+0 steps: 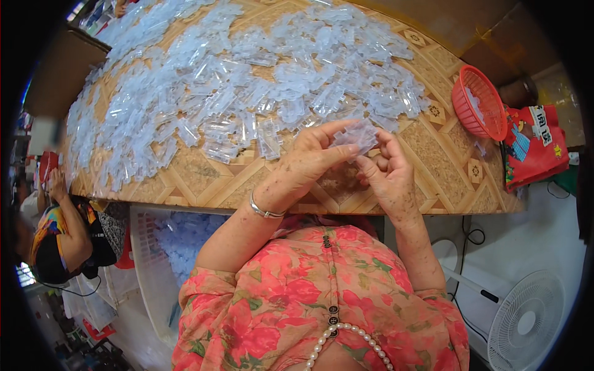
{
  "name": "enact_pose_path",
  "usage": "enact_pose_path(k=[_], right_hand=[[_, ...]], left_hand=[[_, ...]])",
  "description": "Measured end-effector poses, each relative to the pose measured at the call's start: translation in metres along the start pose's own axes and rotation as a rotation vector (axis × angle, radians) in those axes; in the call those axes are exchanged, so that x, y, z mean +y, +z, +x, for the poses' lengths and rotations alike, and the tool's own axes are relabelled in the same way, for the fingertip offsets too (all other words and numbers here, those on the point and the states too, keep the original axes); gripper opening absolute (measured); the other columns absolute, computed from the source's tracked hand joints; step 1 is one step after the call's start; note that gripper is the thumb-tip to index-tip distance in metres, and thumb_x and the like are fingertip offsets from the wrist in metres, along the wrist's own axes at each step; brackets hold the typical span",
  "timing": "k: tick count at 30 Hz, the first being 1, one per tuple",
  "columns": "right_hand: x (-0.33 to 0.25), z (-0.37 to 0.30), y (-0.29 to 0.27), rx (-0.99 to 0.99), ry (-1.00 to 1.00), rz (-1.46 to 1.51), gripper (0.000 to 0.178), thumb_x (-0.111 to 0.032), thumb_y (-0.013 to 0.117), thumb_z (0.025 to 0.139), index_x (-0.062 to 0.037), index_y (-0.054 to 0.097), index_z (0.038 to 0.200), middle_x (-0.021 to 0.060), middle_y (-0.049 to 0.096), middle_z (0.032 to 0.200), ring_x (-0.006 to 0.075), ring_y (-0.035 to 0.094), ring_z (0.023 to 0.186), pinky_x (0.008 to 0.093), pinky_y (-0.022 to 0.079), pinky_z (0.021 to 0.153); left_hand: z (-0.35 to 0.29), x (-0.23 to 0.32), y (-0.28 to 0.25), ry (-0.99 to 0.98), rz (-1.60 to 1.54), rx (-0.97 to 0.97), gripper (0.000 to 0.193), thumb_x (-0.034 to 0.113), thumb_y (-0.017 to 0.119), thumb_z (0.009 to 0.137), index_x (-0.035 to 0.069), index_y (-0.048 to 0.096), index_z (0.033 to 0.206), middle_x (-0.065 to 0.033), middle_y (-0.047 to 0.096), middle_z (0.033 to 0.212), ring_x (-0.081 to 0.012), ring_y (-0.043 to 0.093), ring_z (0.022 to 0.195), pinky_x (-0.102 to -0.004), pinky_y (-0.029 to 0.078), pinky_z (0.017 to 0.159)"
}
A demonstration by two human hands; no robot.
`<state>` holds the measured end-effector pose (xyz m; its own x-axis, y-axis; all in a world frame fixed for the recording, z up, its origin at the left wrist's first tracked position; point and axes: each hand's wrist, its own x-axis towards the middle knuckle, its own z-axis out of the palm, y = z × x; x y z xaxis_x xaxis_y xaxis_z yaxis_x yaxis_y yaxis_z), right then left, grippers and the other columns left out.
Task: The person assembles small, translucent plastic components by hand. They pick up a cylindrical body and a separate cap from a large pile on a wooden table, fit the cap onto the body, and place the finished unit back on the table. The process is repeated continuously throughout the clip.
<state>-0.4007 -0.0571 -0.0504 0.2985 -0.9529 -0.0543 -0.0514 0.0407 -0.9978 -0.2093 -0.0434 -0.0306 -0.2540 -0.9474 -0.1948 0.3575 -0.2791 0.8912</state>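
A small bunch of clear plastic pieces point(359, 135) is pinched up between my two hands, above the near edge of the table. My left hand point(312, 151), with a silver bangle at its wrist, grips the bunch between thumb and fingers. On the other side, my right hand point(391, 176) has its fingers curled and its thumb near the lower edge of the same pieces; whether it grips one of them is hard to make out. Just beyond my hands, a wide spread of loose clear plastic pieces point(247, 86) covers much of the patterned table point(210, 182).
A red plastic basket point(461, 102) with a few pieces inside stands at the right, beside a red printed bag point(538, 148). Below the table are a white crate point(145, 260) of bluish pieces and a white fan point(526, 321). Another person point(68, 229) is at the left.
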Motion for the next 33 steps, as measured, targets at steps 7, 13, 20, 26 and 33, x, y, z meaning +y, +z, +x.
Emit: enact_pose_path(k=[7, 13, 20, 26, 33], right_hand=[[-0.009, 0.024, -0.045, 0.251, -0.144, -0.577, 0.032, -0.015, 0.071, 0.093, -0.005, 0.065, 0.123, 0.0099, 0.067, 0.106, 0.0145, 0.068, 0.075, 0.031, 0.053, 0.069], [-0.005, 0.058, -0.086, 0.332, -0.243, -1.095, 0.029, -0.019, 0.07, 0.091, -0.0077, 0.067, 0.118, 0.0116, 0.064, 0.113, 0.0314, 0.067, 0.101, 0.0433, 0.053, 0.085], [-0.009, 0.058, -0.088, 0.309, -0.108, -1.094, 0.022, -0.015, 0.07, 0.09, -0.0058, 0.066, 0.109, 0.0103, 0.065, 0.113, 0.0295, 0.069, 0.092, 0.0424, 0.054, 0.08], [-0.009, 0.023, -0.081, 0.317, -0.368, -0.823, 0.021, -0.001, 0.069, 0.086, -0.0025, 0.063, 0.106, 0.0127, 0.065, 0.117, 0.0243, 0.071, 0.086, 0.0347, 0.057, 0.077], [0.003, -0.005, -0.069, 0.245, -0.268, -0.187, 0.024, 0.005, 0.07, 0.088, 0.0, 0.062, 0.11, 0.0082, 0.065, 0.119, 0.0125, 0.068, 0.091, 0.0272, 0.057, 0.079]], left_hand=[[-0.008, 0.001, -0.01, 0.061, 0.029, 0.13, 0.046, 0.01, 0.07, 0.094, 0.003, 0.062, 0.138, -0.0014, 0.072, 0.11, -0.0032, 0.056, 0.085, -0.0181, 0.043, 0.071], [-0.012, 0.003, -0.008, 0.023, 0.048, 0.173, 0.041, 0.013, 0.07, 0.094, 0.002, 0.065, 0.133, -0.0032, 0.073, 0.103, -0.0029, 0.054, 0.077, -0.0183, 0.04, 0.065], [-0.009, -0.005, -0.016, -0.011, 0.053, 0.123, 0.031, 0.015, 0.067, 0.097, 0.0, 0.065, 0.125, -0.0117, 0.075, 0.106, -0.0068, 0.065, 0.085, -0.0183, 0.046, 0.061], [-0.007, -0.005, -0.005, 0.023, 0.019, 0.091, 0.027, 0.014, 0.062, 0.102, 0.002, 0.06, 0.127, -0.0148, 0.074, 0.113, -0.0081, 0.066, 0.083, -0.0186, 0.049, 0.059], [0.002, -0.012, 0.007, 0.046, 0.045, 0.073, 0.026, 0.017, 0.06, 0.104, 0.003, 0.058, 0.126, -0.0158, 0.073, 0.119, -0.0081, 0.065, 0.083, -0.0186, 0.049, 0.06]])
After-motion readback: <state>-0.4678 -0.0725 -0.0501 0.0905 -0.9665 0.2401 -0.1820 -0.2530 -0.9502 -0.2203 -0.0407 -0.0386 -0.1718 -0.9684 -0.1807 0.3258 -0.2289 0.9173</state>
